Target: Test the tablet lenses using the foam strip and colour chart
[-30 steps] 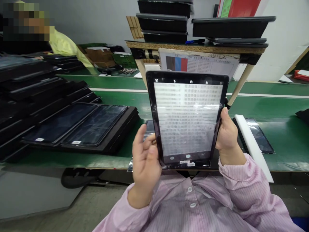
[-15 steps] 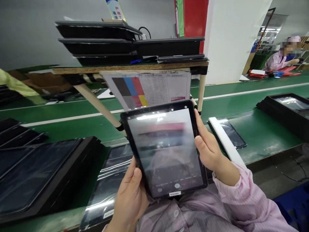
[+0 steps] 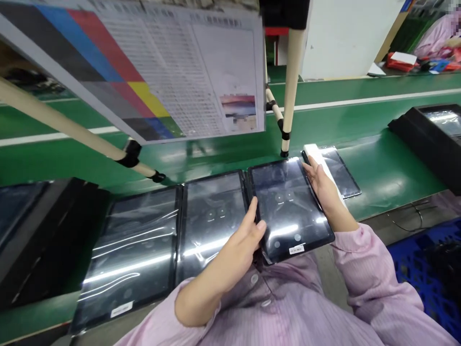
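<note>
A black tablet with a dark screen, two small round icons and a white label along its lower edge is held low over the front of the bench. My left hand grips its left edge, thumb on the front. Around its right edge is my right hand, with the fingers partly hidden. Immediately to the left lies a second tablet showing similar icons. Beyond that is a third tablet, covered in wrinkled clear film.
A white strip lies beside another tablet on the green bench. Pale rack legs stand on the bench, with a colour-patch sheet hanging between them. Black trays flank the area. A blue crate sits lower right.
The tablet has come down from in front of the rack to bench level, beside the other tablets. Its screen went from a camera picture to dark with two icons. My view tilted down.
</note>
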`<state>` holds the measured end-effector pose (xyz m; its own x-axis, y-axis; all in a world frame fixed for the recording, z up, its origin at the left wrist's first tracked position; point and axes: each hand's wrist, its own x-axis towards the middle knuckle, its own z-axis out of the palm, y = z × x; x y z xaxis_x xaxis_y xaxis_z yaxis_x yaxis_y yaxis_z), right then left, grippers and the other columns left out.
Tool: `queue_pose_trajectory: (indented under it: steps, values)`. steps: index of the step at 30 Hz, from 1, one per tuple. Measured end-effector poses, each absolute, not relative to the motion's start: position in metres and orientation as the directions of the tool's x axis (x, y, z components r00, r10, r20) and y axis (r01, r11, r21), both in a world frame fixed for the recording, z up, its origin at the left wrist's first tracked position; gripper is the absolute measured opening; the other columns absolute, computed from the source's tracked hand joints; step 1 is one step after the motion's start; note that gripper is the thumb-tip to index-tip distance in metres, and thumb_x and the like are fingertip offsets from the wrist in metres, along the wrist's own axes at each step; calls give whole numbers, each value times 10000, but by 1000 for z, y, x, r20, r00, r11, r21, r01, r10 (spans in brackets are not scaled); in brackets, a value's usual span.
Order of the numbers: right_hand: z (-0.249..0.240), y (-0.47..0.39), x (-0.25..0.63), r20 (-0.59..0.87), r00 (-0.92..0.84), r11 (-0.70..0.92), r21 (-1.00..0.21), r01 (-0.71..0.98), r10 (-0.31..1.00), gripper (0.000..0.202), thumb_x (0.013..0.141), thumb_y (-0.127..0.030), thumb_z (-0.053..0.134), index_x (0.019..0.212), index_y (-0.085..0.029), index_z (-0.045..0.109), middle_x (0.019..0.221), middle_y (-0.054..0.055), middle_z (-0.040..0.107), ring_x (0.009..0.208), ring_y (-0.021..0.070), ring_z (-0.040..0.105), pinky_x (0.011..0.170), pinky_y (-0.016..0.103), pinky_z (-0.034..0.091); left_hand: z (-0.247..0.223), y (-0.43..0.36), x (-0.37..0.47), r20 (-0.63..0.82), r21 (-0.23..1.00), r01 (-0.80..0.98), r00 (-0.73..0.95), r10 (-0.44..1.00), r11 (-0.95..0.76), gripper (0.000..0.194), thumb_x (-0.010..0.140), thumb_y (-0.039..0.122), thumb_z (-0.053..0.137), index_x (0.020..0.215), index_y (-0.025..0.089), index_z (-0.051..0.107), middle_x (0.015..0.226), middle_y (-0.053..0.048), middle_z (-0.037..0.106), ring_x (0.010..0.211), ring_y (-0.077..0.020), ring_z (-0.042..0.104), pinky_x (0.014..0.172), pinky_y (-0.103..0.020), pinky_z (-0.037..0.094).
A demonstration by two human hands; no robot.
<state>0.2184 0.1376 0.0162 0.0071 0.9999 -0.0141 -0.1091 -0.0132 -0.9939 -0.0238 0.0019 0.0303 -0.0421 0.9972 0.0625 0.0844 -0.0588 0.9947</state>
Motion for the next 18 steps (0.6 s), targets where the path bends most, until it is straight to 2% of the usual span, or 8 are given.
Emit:
queue_pose_trajectory:
  steps: [2,4,7,9,11,13,15,18]
  values:
    - [13,134,216,6,20,6,-1000,-5,1000,1063,843,-980,412,1610,-246,478,1554,132,627,1504,303,529,1294,578,349,36,-5,-38,1,993,115,42,999,-6,623,1008,490,684,1597,373,522,1648,-154,523,1469,-336,579,957,-461,658]
    - [18,125,216,115,19,110,-981,159,993,927,940,-904,350,1597,-270,514,1560,125,621,1500,302,521,1291,591,332,52,-14,-51,-10,992,127,100,995,-3,664,1017,481,661,1639,402,442,1696,-124,461,1481,-356,564,923,-458,678]
    - [35,103,219,334,-160,370,-809,457,929,676,1039,-768,331,1427,-354,699,1606,65,581,1516,316,474,1291,617,285,82,-29,-69,-13,974,227,132,991,-17,577,997,462,675,1562,415,566,1504,-107,675,1257,-349,731,880,-456,700]
    - [46,89,219,366,-365,516,-632,578,856,576,1075,-688,335,1269,-397,793,1640,7,546,1554,346,404,1269,650,267,97,-36,-81,-1,933,359,97,995,-34,469,998,454,657,1466,415,673,1303,-86,788,1053,-313,790,847,-429,700]
    - [51,78,215,340,-491,597,-484,640,802,541,1099,-611,337,1229,-395,815,1668,-10,516,1578,380,349,1234,670,277,102,-38,-94,65,865,495,54,996,-83,387,1019,438,610,1384,415,737,1202,-60,815,983,-286,785,845,-399,680]
    - [50,73,211,311,-534,618,-385,686,786,510,1115,-535,347,1261,-370,807,1683,7,499,1584,405,328,1206,685,284,97,-36,-107,169,765,623,50,984,-163,355,1035,408,576,1335,409,764,1178,-44,809,1008,-273,766,845,-375,649]
    - [47,71,209,282,-550,618,-337,710,786,489,1122,-481,353,1276,-354,800,1691,19,490,1584,425,322,1194,714,278,86,-31,-118,297,610,758,53,953,-233,342,1029,389,580,1307,389,779,1136,-53,788,1009,-276,731,843,-384,611]
    - [47,68,214,347,-518,622,-383,683,782,496,1121,-481,335,1326,-370,773,1728,14,429,1598,436,310,1215,735,260,66,-22,-125,473,321,920,52,880,-227,337,1023,398,565,1232,316,817,1073,-115,718,991,-318,637,873,-464,544]
